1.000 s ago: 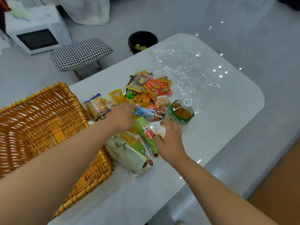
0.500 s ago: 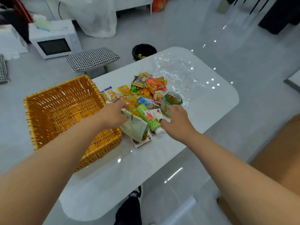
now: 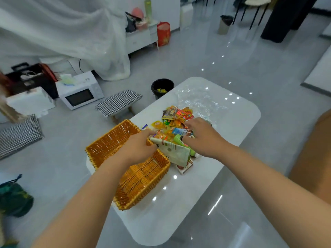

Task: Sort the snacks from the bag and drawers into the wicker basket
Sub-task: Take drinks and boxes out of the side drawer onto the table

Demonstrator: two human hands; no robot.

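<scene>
An orange wicker basket (image 3: 107, 145) stands empty on the left part of the white table (image 3: 179, 203). Right of it lies a pile of small colourful snack packets (image 3: 177, 115). My left hand (image 3: 139, 147) grips the top edge of a large pale snack bag (image 3: 176, 153), which stands tilted against the basket's corner. My right hand (image 3: 202, 136) is curled over a tea bottle (image 3: 207, 119) that is mostly hidden under it. A green pouch (image 3: 179, 140) lies between my hands. A crumpled clear plastic bag (image 3: 202, 99) lies beyond the pile.
A black bin (image 3: 162, 86) stands on the floor past the table's far edge. Left of it are a checkered stool (image 3: 118, 102), a white microwave (image 3: 80, 93) and a checkered cushion (image 3: 18, 135). A dark green bag (image 3: 12, 197) sits at the near left.
The view has pulled back and up. My left hand left the small packets and took the pale bag's top edge, raising it. My right hand moved from the green pouch onto the bottle.
</scene>
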